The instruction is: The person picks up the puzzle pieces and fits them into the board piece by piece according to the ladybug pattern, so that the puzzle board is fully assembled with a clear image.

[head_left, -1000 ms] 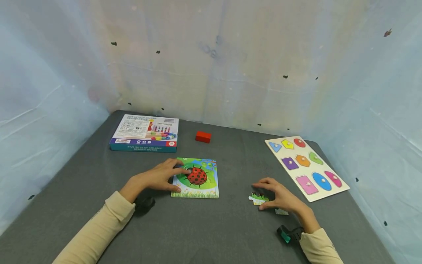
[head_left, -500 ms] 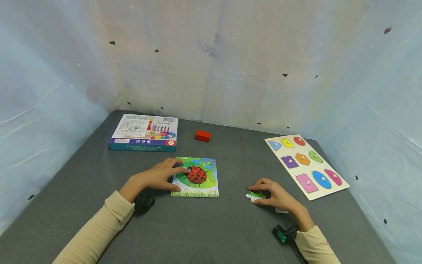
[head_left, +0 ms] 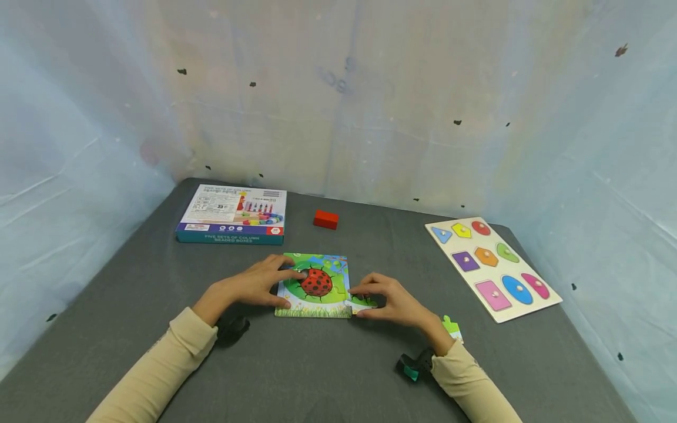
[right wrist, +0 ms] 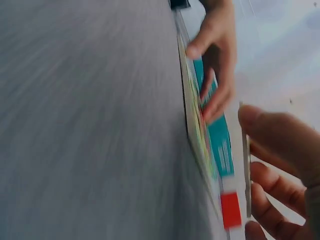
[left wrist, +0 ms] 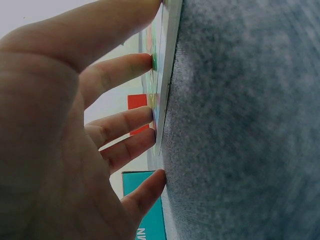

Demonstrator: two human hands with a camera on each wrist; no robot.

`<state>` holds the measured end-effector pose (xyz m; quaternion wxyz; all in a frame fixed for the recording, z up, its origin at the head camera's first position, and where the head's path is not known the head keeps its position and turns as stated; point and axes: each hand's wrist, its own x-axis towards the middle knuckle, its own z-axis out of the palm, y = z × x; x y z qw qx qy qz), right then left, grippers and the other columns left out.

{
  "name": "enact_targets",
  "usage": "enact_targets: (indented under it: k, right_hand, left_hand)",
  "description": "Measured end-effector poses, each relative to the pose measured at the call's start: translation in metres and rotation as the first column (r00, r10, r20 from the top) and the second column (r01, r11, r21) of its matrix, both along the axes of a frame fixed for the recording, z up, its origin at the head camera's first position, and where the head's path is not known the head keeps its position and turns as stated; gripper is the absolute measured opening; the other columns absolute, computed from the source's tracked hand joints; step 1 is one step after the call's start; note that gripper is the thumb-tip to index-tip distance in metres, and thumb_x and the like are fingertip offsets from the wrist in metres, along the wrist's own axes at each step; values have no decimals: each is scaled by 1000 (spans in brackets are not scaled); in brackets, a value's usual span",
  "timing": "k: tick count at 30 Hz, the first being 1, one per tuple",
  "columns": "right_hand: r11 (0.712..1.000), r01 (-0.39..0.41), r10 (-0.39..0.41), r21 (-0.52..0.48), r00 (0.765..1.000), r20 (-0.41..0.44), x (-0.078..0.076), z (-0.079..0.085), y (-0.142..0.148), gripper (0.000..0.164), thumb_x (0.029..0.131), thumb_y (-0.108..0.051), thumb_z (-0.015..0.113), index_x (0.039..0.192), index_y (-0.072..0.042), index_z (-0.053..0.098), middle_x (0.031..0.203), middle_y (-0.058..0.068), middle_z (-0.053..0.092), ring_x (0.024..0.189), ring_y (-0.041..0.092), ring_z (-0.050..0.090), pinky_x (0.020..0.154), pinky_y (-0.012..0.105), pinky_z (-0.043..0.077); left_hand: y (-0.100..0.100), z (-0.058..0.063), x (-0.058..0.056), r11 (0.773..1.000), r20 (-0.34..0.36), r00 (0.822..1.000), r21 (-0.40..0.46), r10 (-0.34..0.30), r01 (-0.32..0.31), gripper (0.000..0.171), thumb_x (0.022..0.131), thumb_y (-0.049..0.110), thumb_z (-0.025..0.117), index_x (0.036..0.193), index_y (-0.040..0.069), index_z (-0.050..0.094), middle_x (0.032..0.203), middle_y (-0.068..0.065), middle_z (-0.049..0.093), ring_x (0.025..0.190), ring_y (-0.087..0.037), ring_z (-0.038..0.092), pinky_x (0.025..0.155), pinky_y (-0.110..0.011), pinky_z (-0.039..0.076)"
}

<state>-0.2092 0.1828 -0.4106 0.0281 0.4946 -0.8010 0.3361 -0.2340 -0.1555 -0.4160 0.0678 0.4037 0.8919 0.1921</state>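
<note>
A square ladybug jigsaw puzzle [head_left: 313, 311] lies flat on the grey table. My left hand [head_left: 256, 283] rests on its left side, fingers spread and fingertips touching the surface; the left wrist view shows the puzzle edge-on under those fingers [left wrist: 122, 70]. Just off the puzzle's lower right corner, my right hand [head_left: 394, 301] pinches a green-and-white jigsaw piece [head_left: 364, 301] between thumb and fingers. Seen edge-on in the right wrist view, that piece [right wrist: 247, 175] is raised above the table. A second jigsaw piece [head_left: 452, 329] lies beside my right wrist, partly hidden by it.
Behind the left hand lies a teal-edged bead-set box [head_left: 230, 214]. A red block [head_left: 325, 220] sits at the back middle. On the right lies a pale shape board [head_left: 492, 270] with colourful knobbed shapes. Plastic sheeting [head_left: 338, 117] surrounds the table [head_left: 296, 376].
My right hand has taken hold of the jigsaw piece, lifted it and carried it left to the puzzle's edge. The second piece has come into fuller view. The left hand stays put.
</note>
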Motion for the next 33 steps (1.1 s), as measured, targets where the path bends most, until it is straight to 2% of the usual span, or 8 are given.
enact_targets:
  k: [5, 9, 14, 33]
  right_hand:
    - [1000, 2, -1, 15, 1000, -29, -10, -10, -31, 40, 78, -17, 76, 114, -4, 66, 102, 6, 58, 85, 16, 53, 70, 30, 46]
    - [999, 10, -7, 43, 998, -58, -13, -12, -55, 39, 80, -22, 75, 115, -6, 66, 102, 4, 59, 84, 14, 52, 68, 27, 44]
    - [994, 28, -20, 103, 997, -75, -15, -15, -75, 39, 80, -25, 75, 115, -9, 67, 103, 2, 61, 88, 12, 54, 74, 20, 43]
    - [990, 62, -56, 125, 997, -51, -18, -24, -81, 39, 81, -26, 73, 115, -10, 67, 106, 2, 58, 89, 11, 49, 75, 21, 42]
  left_hand:
    - [0, -2, -1, 1000, -6, 1000, -12, 4, -4, 63, 82, 43, 69, 136, 20, 49, 137, -16, 37, 124, -35, 34, 95, -59, 33]
    - [0, -3, -1, 1000, 6, 1000, -14, 5, -5, 63, 82, 43, 68, 137, 21, 48, 138, -15, 36, 125, -35, 34, 96, -58, 32]
    - [0, -4, -1, 1000, 14, 1000, -15, 8, -8, 62, 83, 43, 68, 137, 21, 48, 138, -15, 36, 125, -34, 34, 96, -58, 32]
    - [1, -4, -1, 1000, 3, 1000, -23, 12, -12, 61, 83, 46, 66, 136, 20, 49, 139, -14, 36, 126, -32, 32, 97, -57, 32]
